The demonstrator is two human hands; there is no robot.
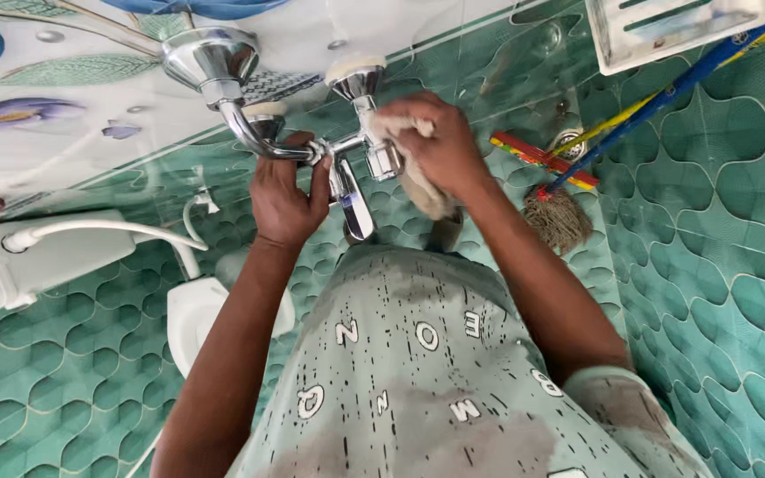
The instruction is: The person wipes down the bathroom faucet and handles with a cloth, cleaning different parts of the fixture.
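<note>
Left hand [287, 196] grips chrome pipe [254, 140] of wall tap [356, 146]; right hand [436, 146] closed on rag [418, 190], wiping tap body. Polishing step appears mid-way; spout [354, 208] prob. needs the rag next w/ pipe held steady.

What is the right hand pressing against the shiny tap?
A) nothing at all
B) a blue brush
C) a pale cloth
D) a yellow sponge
C: the right hand holds a bunched pale cloth against the chrome tap, while the left hand grips the curved pipe beside it.
</note>
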